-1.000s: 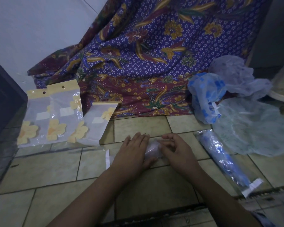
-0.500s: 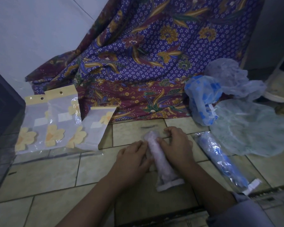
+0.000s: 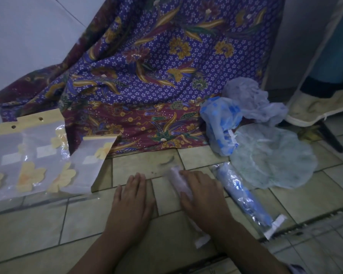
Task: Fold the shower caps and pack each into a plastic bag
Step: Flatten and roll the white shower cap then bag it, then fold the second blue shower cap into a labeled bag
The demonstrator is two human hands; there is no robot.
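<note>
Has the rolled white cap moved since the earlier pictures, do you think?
Yes: the rolled white cap, under the right hand, has shifted right, nearer the packed blue cap.

Dim, bluish light throughout; soft focus, motion blur, and wide-angle bending at edges.

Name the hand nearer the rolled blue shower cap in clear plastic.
Right. The right hand, gripping a pale rolled cap, lies beside the bagged blue shower cap; the left hand is farther left.
</note>
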